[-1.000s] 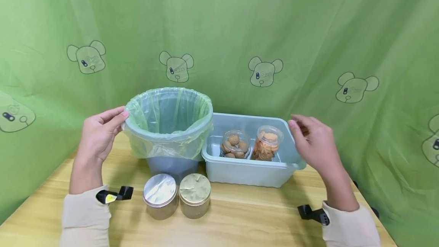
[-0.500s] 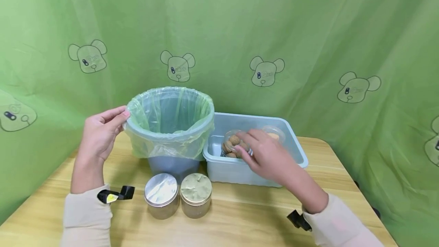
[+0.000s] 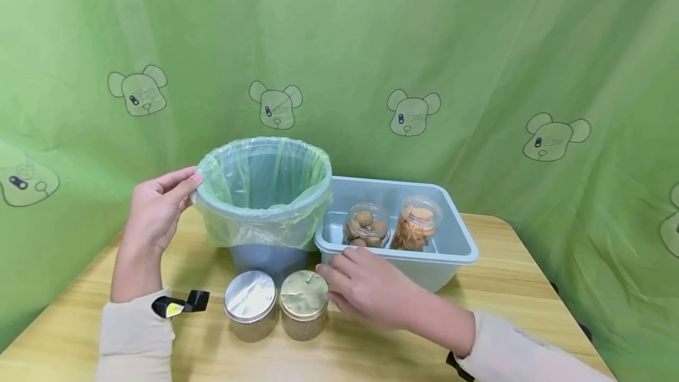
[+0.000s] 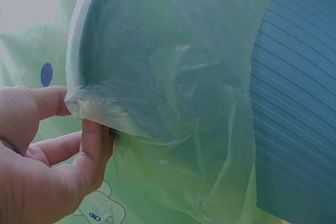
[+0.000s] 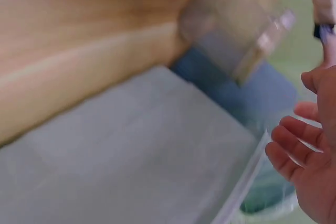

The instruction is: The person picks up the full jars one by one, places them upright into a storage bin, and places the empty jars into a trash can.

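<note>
In the head view my left hand pinches the left rim of a blue bin between thumb and fingers. A thin green plastic bag lines the bin and folds over its rim; in the left wrist view the grip catches both bag and rim. My right hand, fingers loosely bent and holding nothing, hovers just right of a jar with a gold foil top. A similar jar with a silver top stands on its left. The right wrist view is blurred.
Behind the right hand a light blue basin holds a clear jar of walnuts and a clear jar of orange-brown swirled pieces. All stands on a wooden table before a green curtain.
My right hand has swept left from the basin's right end, over its jars, and down towards the gold-topped jar. The left hand keeps its place on the bin rim.
</note>
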A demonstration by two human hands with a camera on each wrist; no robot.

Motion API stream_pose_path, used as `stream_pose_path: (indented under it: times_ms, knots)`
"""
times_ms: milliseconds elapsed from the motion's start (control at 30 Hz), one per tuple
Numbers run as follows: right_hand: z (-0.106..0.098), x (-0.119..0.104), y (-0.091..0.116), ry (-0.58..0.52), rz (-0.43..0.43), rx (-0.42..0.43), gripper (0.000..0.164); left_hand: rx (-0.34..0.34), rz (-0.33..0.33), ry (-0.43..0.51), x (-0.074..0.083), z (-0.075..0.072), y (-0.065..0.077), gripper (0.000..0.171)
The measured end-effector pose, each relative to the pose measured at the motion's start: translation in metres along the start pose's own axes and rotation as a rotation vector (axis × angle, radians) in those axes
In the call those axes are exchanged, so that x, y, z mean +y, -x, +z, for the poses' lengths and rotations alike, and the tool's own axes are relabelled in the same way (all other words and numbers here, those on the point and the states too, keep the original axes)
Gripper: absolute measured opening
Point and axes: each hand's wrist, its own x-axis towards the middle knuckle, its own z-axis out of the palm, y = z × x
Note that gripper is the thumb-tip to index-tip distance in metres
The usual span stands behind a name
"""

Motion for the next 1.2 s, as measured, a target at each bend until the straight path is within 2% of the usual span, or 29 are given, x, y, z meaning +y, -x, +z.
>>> stream_pose_path:
  times_ms: [167, 267, 367, 567, 867, 1200]
  knots:
    - [0.016, -0.020, 0.002, 0.059, -0.056, -0.127, 0.063, -0.003, -0.001, 0.021, 0.000, 0.000, 0.000, 0.016]
    - [0.025, -0.027, 0.004, 0.044, -0.044, -0.200, 0.072, -0.003, -0.002, 0.031, -0.001, 0.000, 0.000, 0.015]
    - [0.032, -0.030, 0.006, 0.023, -0.012, -0.234, 0.077, -0.002, -0.005, 0.034, -0.001, -0.001, 0.001, 0.014]
    - [0.044, -0.028, 0.003, -0.016, 0.047, -0.224, 0.078, -0.003, -0.006, 0.019, -0.001, 0.000, 0.000, 0.014]
    - [0.055, -0.027, -0.006, -0.090, 0.082, -0.172, 0.081, -0.004, -0.013, 0.001, 0.001, 0.000, -0.001, 0.014]
    - [0.058, -0.031, -0.014, -0.179, 0.145, -0.155, 0.068, -0.003, -0.018, 0.020, 0.000, -0.002, -0.002, 0.012]
